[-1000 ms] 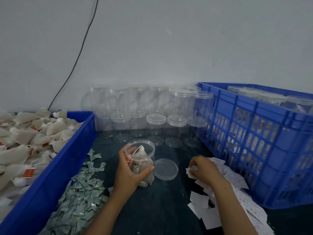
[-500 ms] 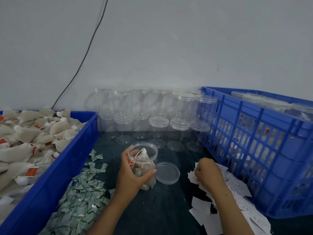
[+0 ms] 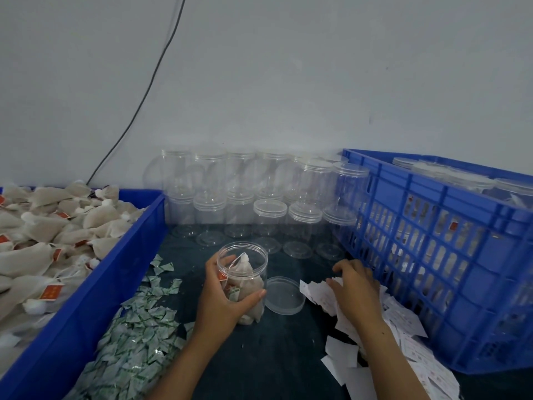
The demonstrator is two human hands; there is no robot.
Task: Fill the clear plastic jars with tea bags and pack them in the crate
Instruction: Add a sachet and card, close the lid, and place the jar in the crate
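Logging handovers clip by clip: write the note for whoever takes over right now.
Left hand grips the open jar, upright on the mat, tea bags inside.
Right hand rests on the paper slips; whether it pinches one is unclear.
Lid lies beside the jar.
Done: lidded jars already in the crate.
Left: lid this jar, crate it, fill the empty jars from the tea bag bin.
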